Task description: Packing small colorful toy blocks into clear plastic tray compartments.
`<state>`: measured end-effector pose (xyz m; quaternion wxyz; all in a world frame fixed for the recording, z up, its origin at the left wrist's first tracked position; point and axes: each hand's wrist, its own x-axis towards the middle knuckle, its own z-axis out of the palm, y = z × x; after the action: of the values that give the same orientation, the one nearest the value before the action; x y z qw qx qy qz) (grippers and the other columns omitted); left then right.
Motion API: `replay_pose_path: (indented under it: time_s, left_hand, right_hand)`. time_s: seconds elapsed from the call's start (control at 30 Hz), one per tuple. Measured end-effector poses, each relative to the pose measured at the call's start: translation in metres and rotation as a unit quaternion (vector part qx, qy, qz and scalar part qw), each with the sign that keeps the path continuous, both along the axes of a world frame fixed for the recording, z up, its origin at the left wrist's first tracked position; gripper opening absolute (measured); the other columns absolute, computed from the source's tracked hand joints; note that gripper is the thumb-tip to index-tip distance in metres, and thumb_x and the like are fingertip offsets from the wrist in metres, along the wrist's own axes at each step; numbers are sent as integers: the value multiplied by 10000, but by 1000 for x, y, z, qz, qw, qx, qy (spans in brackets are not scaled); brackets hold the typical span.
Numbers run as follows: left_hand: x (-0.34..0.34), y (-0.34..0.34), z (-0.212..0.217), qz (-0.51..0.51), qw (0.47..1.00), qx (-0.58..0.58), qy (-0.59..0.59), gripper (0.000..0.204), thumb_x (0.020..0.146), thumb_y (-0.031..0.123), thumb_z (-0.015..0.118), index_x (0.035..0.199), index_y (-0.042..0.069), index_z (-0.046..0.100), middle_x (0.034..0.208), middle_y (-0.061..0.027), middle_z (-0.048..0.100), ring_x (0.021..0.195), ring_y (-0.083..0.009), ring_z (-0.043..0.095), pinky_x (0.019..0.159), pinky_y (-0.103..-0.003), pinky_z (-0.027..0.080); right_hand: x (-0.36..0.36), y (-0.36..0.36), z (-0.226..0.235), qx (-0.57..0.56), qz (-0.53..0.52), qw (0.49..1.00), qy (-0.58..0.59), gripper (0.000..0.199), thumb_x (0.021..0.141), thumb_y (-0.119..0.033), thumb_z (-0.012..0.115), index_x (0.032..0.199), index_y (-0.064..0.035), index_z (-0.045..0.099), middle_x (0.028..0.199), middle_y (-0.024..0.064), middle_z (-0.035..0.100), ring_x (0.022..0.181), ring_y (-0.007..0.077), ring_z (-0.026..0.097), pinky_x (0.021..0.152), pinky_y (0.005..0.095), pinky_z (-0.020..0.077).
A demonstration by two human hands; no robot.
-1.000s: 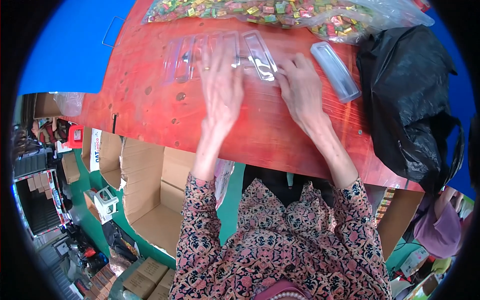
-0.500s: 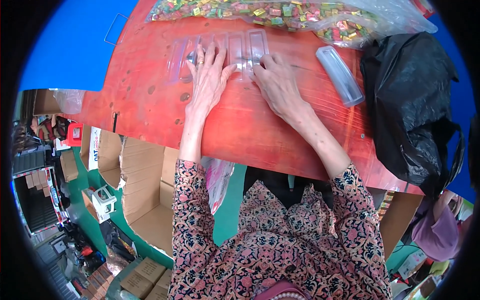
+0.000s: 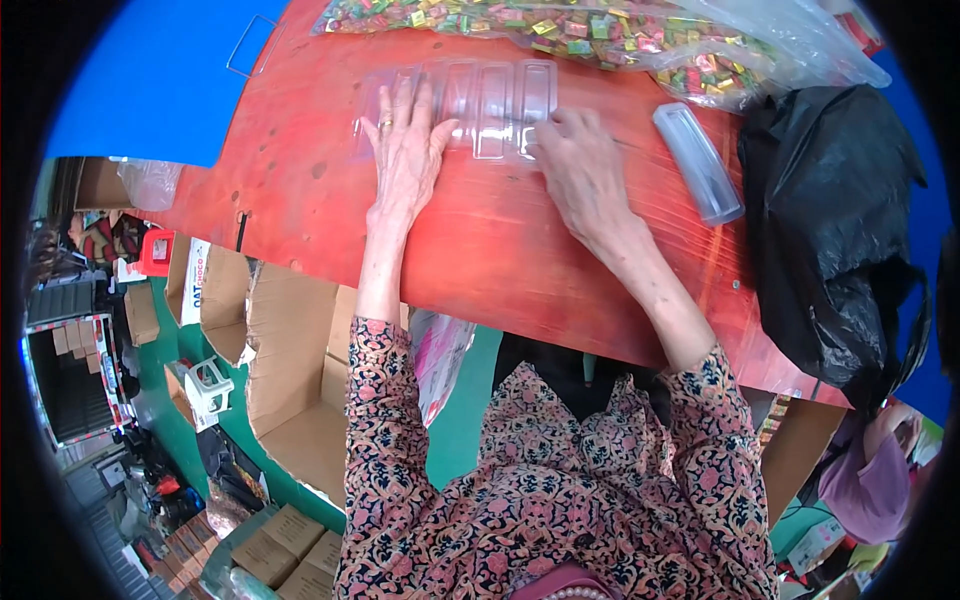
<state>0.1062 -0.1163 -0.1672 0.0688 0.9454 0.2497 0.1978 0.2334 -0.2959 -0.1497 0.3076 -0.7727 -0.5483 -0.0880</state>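
Observation:
A row of clear plastic trays with long narrow compartments [image 3: 496, 110] lies on the red tabletop. My left hand [image 3: 405, 150] is pressed flat over the left part of the row, fingers spread, a ring on one finger. At the row's right end is my right hand [image 3: 582, 165], its fingers curled in and slightly blurred. The thumb side meets the edge of the rightmost compartment; whatever the fingertips pinch, if anything, is hidden. To the right of that hand a separate long clear plastic container [image 3: 698, 163] rests on the table.
Along the far edge spreads a large clear bag of small colourful wrapped pieces [image 3: 600, 35]. A black plastic bag [image 3: 835, 230] covers the right side of the table [image 3: 500, 260]. Below left stands an open cardboard box [image 3: 290, 370]. A person in purple [image 3: 868, 485] is at lower right.
My right hand has shifted slightly right along the tray row's end, uncovering more of the rightmost compartment. My left hand stays flat on the trays. The whole view has shifted a little.

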Motion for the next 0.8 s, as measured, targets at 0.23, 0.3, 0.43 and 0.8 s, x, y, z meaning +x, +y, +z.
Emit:
replay_pose_path:
  time_s: [0.23, 0.3, 0.43, 0.8]
  left_hand:
    - [-24, 19, -1, 73, 995, -62, 28, 580, 929, 391, 456, 1395, 71, 328, 1461, -213, 237, 1371, -418, 133, 1036, -662, 105]
    - [-25, 24, -2, 67, 995, -68, 24, 580, 931, 419, 438, 1397, 89, 334, 1464, -209, 234, 1374, -409, 131, 1041, -654, 106]
    - [-29, 38, -8, 60, 996, -67, 18, 578, 932, 435, 424, 1395, 99, 341, 1464, -207, 239, 1373, -402, 147, 1048, -643, 108]
    - [-29, 59, -12, 70, 996, -28, 39, 569, 929, 424, 433, 1366, 63, 383, 1443, -215, 282, 1362, -401, 185, 1046, -642, 118]
  right_hand:
    - [-5, 8, -8, -51, 53, 997, -27, 456, 859, -241, 573, 1252, -36, 467, 1297, 211, 419, 1184, 389, 414, 935, 501, 390]
    - [-8, 13, -14, -74, 58, 994, -49, 497, 875, -278, 555, 1296, -44, 434, 1360, 218, 367, 1238, 403, 373, 965, 539, 360]
    - [-11, 21, -20, -94, 56, 993, -46, 497, 900, -325, 513, 1308, -53, 429, 1394, 222, 330, 1263, 424, 337, 962, 599, 330]
    - [-19, 43, -29, -74, 41, 996, -42, 501, 868, -326, 560, 1244, -8, 465, 1346, 256, 340, 1204, 467, 350, 912, 624, 322]
